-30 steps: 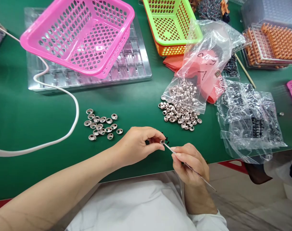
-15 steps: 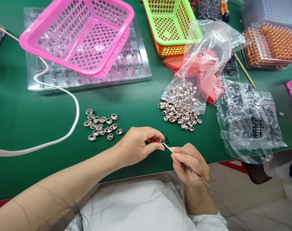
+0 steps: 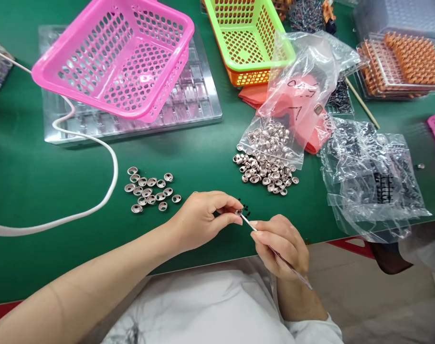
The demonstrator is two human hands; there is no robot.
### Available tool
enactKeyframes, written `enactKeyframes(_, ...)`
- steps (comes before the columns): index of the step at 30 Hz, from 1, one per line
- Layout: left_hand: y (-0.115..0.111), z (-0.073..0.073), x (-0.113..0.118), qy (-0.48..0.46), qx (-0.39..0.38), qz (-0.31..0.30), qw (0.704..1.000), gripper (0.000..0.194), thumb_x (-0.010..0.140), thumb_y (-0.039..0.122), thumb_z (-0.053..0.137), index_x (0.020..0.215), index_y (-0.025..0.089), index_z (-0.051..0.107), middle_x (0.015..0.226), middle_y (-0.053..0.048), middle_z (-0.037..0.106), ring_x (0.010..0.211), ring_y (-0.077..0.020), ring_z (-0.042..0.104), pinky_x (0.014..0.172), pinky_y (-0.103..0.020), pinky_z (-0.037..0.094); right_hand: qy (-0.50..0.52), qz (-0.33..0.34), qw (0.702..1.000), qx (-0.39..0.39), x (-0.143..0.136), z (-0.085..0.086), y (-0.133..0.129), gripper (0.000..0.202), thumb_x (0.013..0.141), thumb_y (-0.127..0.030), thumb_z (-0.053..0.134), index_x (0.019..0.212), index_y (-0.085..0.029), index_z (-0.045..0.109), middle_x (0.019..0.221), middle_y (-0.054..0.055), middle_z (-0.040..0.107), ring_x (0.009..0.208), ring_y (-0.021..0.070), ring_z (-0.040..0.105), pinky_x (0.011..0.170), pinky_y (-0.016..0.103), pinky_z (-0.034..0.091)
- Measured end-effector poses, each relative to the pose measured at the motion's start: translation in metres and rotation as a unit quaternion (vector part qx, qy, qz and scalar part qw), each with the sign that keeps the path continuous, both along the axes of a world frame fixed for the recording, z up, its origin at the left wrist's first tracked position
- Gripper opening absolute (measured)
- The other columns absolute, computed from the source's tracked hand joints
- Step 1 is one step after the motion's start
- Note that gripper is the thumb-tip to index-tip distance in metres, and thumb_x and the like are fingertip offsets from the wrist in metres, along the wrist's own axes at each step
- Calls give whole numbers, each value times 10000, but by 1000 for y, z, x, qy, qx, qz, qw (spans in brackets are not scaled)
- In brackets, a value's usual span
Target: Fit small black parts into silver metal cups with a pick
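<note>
My left hand (image 3: 206,220) pinches a small round metal cup (image 3: 238,211) between thumb and forefinger. In my right hand (image 3: 283,243) is a thin pointed metal tool (image 3: 246,220), gripped like a pen, its tip at the cup. The fingers partly hide the cup, so I cannot tell whether the tip is inside it. Tiny black pieces (image 3: 246,209) lie on the green table just beyond my left fingertips. Left of that hand, several similar metal cups (image 3: 152,182) are spread out. A larger pile of cups (image 3: 270,174) spills from a clear plastic bag (image 3: 285,102).
A pink basket (image 3: 131,112) rests on a clear compartment tray (image 3: 203,105), with a white cable (image 3: 111,153) curving past. Nested green and orange baskets (image 3: 260,64) stand behind. At right lie plastic bags with black parts (image 3: 375,186), a thin stick (image 3: 362,102) and orange racks (image 3: 414,59).
Both hands stay together at the cup, with the tool's tip still against it. The rear end of the tool has tilted slightly downward and left. The view has shifted a little.
</note>
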State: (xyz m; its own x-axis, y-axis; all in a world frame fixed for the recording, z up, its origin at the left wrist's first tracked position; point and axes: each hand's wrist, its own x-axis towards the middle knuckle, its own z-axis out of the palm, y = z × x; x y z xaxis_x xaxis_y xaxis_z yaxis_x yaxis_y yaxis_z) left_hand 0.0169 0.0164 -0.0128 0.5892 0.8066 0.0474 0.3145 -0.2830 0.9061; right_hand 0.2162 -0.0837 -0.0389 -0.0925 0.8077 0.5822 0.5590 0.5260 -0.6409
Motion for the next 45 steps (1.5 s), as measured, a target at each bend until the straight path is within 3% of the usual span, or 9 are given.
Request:
enactKeyframes(6,1,2,-1,1,-19,-15,1000,103,823,123,782,923,143,767,802,-10,769,662,-93,688,640,-148,520,32,-13,999,16,-2,1,2,315,808,20,680,1069,-153,649,1003,95,756,755,169,706,587,315,526)
enactKeyframes(45,2,2,-1,-1,-63,-12,998,82,839,176,744,917,179,766,786,-2,766,654,-111,686,630,-183,531,40,-29,999,-8,-5,4,4,295,836,-19,673,1070,-194,632,960,73,768,743,178,724,566,310,533)
